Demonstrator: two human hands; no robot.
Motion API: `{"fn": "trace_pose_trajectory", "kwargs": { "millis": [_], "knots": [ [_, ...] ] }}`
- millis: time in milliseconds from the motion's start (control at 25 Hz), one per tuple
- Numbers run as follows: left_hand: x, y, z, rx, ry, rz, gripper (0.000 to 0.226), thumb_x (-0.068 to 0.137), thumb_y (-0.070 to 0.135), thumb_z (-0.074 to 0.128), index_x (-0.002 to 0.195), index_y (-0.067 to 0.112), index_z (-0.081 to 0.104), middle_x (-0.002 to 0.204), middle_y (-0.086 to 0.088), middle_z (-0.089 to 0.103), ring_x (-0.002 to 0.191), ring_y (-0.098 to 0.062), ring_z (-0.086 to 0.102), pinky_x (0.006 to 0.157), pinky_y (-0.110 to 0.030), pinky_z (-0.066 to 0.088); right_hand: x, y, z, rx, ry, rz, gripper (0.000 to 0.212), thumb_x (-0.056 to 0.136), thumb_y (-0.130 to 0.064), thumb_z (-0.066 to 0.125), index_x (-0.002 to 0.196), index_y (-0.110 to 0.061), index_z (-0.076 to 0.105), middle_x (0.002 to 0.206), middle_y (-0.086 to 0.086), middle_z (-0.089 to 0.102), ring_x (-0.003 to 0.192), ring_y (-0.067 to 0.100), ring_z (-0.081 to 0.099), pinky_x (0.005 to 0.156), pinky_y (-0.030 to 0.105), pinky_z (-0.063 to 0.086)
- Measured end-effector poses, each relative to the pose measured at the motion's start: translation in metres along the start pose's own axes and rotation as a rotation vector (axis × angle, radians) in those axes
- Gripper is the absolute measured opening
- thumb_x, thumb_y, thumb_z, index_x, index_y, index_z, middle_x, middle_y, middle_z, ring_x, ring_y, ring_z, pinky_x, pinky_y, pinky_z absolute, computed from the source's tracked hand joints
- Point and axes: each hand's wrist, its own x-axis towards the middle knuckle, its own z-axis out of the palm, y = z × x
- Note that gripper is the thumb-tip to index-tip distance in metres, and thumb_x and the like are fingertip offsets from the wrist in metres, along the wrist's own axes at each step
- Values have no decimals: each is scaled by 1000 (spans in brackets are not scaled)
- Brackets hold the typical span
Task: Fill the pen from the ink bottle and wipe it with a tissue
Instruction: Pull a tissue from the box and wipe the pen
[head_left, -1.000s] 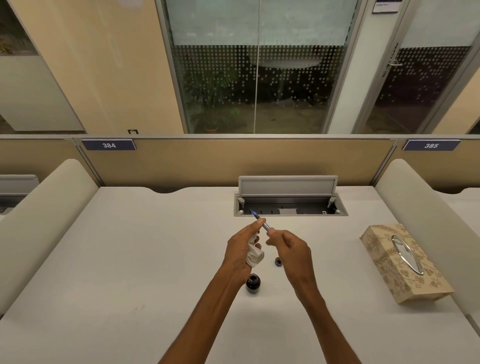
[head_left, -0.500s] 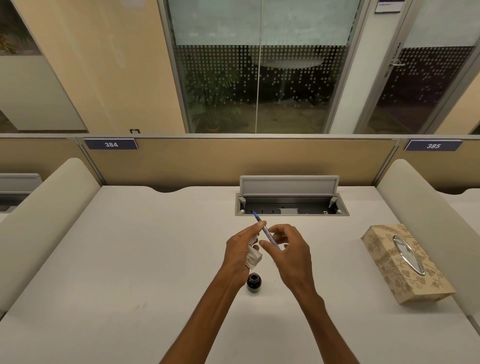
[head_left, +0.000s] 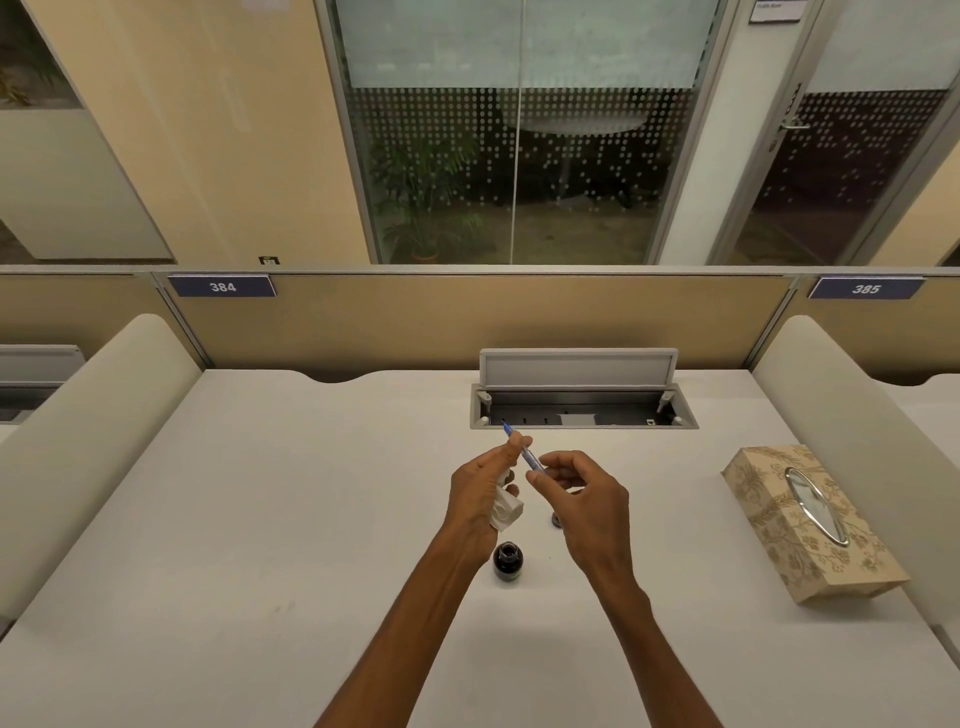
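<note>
My left hand pinches a slim blue pen between thumb and fingers, tip pointing up and away, and also holds a crumpled white tissue in its palm. My right hand hovers just right of the pen with its fingers loosely curled, its fingertips at the pen's lower end. A small open bottle of dark ink stands on the white desk below my hands. Its cap lies on the desk, mostly hidden behind my right hand.
A patterned tissue box lies at the right of the desk. An open cable tray with a raised lid is set into the desk behind my hands. Padded dividers flank the desk left and right.
My right hand has slid down the pen towards its lower end and its fingers have loosened. The left hand keeps hold of the pen and tissue.
</note>
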Motion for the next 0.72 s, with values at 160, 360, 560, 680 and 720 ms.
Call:
{"fn": "trace_pose_trajectory", "kwargs": {
  "millis": [160,360,560,680,720],
  "knots": [
    [2,-1,-5,38,33,7,41,53,63,72,79,32,78,105,-16,63,83,-21,57,70,-29,51,-2,2,-1,111,-94,112,6,91,-31,66,88,-28,70,76,-13,74,76,10,69,61,20,54],
    [1,-6,-6,5,27,10,38,53,62,76,74,31,82,108,-7,69,94,-20,61,72,-27,51,-6,-4,2,-82,-68,42,26,82,-42,74,100,-28,61,83,-18,66,79,4,65,67,15,50],
    [-1,-12,-3,73,34,57,19,81,51,71,77,33,78,114,-3,66,92,-15,58,81,-32,47,-4,-2,5,-210,-5,-24,19,88,-39,68,93,-21,71,79,-12,71,74,6,67,67,17,52],
    [-1,-13,-4,97,22,65,19,84,48,70,77,33,79,112,-2,69,99,-18,59,86,-35,48,-4,1,4,-124,-118,41,19,95,-36,60,89,-22,70,72,-14,71,72,4,70,69,21,54],
    [-2,-12,-4,93,16,64,19,83,48,71,78,32,80,110,-1,71,100,-20,59,84,-35,49,-3,1,3,-67,-157,78,20,97,-33,57,87,-22,70,70,-11,71,71,4,70,69,19,52]
  ]
}}
